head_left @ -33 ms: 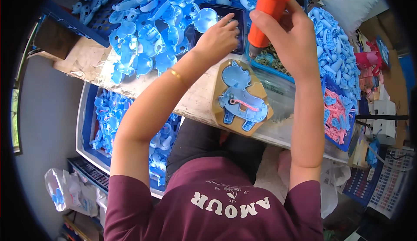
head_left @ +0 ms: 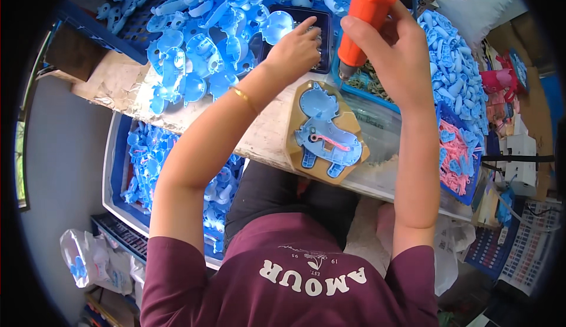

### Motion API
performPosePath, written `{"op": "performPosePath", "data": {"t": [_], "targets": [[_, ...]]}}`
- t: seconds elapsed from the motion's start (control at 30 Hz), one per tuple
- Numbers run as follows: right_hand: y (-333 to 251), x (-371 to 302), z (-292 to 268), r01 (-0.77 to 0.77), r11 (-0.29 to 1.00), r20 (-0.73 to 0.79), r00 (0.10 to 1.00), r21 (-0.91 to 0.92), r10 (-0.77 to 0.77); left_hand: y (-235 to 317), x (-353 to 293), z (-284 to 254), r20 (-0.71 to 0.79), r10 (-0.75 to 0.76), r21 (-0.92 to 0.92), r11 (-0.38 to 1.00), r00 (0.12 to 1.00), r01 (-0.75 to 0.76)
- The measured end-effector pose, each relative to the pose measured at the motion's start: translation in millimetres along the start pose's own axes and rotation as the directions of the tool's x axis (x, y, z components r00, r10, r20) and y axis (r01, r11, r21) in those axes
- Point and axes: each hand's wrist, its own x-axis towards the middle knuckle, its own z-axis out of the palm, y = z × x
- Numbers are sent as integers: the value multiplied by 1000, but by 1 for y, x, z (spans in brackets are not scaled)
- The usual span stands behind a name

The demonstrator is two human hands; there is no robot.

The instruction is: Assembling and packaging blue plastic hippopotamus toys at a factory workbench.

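My left hand (head_left: 295, 49) reaches over a small dark blue tray (head_left: 325, 62), its index finger stretched out and the other fingers bent; the hand partly hides the small contents, and I see nothing held. In my right hand (head_left: 398, 50) is an orange electric screwdriver (head_left: 367, 23), its bit pointing down beside a turquoise tray (head_left: 359, 91) of small greenish metal-like pieces. In front of me a tan, many-sided fixture (head_left: 292, 144) holds a light blue animal-shaped plastic shell (head_left: 318, 132), hollow side up. A pink strip (head_left: 333, 142) lies across the inside of the shell.
Light blue shells (head_left: 200, 56) heap up at the back left. Small blue parts (head_left: 454, 62) pile at the right, behind a blue basket of pink pieces (head_left: 454, 156). Below the table's left edge stands a bin (head_left: 115, 174) of more blue parts.
My left hand has shifted very slightly left over the dark tray. The screwdriver has moved a touch to the right and down in my right hand.
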Motion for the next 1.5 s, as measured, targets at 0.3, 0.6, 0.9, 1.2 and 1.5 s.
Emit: {"op": "performPosePath", "data": {"t": [0.3, 0.6, 0.9, 1.2, 1.5], "targets": [[13, -10, -14, 62, 991, 4, 998, 120, -63, -1, 6, 1, 150, 52, -37, 998, 987, -47], [2, -22, -21, -57, 966, 148, 989, 254, 19, 24, -9, -49, -75, -158, -410, 905, 985, 114], [-14, -63, 8, -133, 884, 71, 991, 448, 113, 94, -36, -93, 67, -222, -843, 508, 973, 175], [-7, -70, 13, -78, 871, -20, 995, 486, 100, 101, -32, -104, 164, -192, -899, 376, 968, 226], [-2, -75, 6, -93, 850, 14, 995, 519, 101, 108, -34, -103, 267, -130, -952, 117, 955, 282]]}}
